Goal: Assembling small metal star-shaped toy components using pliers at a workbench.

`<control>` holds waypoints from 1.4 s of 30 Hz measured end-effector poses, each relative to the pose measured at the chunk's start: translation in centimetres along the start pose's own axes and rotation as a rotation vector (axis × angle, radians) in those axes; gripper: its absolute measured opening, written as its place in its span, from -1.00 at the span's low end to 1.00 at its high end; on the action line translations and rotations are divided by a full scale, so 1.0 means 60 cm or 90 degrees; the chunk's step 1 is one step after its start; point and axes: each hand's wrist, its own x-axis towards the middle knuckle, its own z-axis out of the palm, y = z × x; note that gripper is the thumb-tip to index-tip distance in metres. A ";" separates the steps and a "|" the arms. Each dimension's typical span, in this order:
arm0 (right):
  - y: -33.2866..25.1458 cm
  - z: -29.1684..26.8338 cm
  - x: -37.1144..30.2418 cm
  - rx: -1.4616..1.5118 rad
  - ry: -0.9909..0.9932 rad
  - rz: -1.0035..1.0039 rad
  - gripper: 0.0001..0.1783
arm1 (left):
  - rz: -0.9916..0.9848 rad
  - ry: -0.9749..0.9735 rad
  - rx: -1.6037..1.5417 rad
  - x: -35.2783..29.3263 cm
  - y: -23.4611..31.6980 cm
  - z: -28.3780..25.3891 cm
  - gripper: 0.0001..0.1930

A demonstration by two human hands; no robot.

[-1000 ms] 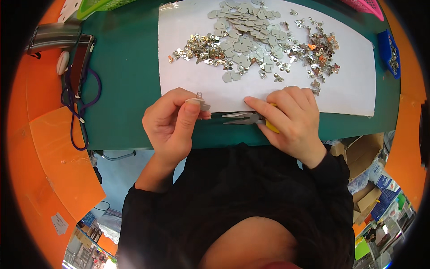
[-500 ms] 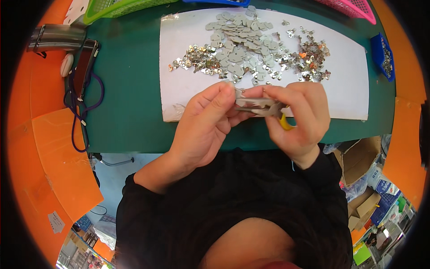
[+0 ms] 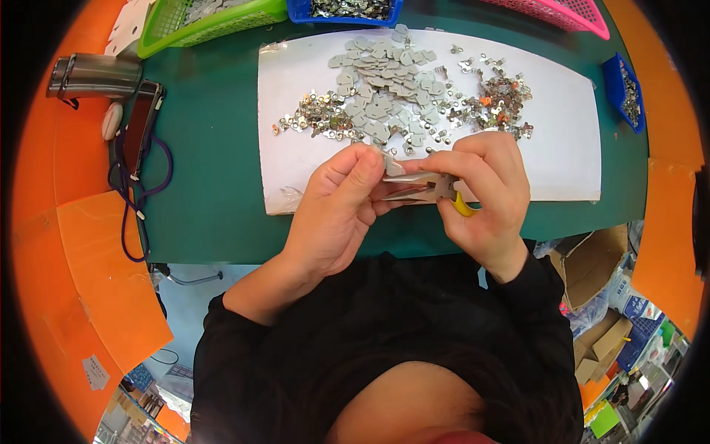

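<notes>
My left hand (image 3: 336, 203) is closed, with a small flat grey piece (image 3: 393, 166) pinched between thumb and fingers. Pliers with yellow handles (image 3: 463, 205) are in my right hand (image 3: 488, 200); their jaws (image 3: 414, 186) are parted and point left, at the left fingers just below the grey piece. Whether the jaws touch the piece I cannot tell. Beyond my hands, a pile of flat grey pieces (image 3: 388, 81) lies on a white board (image 3: 547, 174). Small shiny metal parts lie heaped to its left (image 3: 322, 115) and right (image 3: 499, 103), a few orange among the right ones.
Along the back stand a green basket (image 3: 214, 33), a blue tray (image 3: 344, 20) of metal parts and a pink basket (image 3: 569, 15). Another blue tray (image 3: 625, 92) stands far right. At left lie a steel cup (image 3: 96, 75) and a phone (image 3: 140, 126) with a purple cord.
The view has shifted slightly, showing more of the baskets at the back. The pliers' jaws appear wider apart and sit a little lower relative to the grey piece, which stays in my left fingers.
</notes>
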 end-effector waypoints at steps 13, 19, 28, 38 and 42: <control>-0.028 -0.047 0.025 0.652 -0.294 0.525 -0.81 | 0.710 -0.117 1.170 -0.011 0.034 0.019 -0.77; -0.031 -0.057 0.031 0.532 -0.381 0.508 -0.88 | 0.794 -0.077 1.277 -0.028 0.024 0.019 -0.86; -0.028 -0.047 0.023 0.536 -0.331 0.390 -0.81 | 0.827 -0.077 1.296 -0.032 0.024 0.012 -0.87; -0.024 -0.054 0.041 0.409 -0.427 0.388 -0.84 | 0.807 -0.033 1.327 -0.034 0.022 0.006 -0.84; -0.034 -0.058 0.051 0.318 -0.418 0.348 -0.85 | 0.769 -0.001 1.340 -0.035 0.020 0.004 -0.81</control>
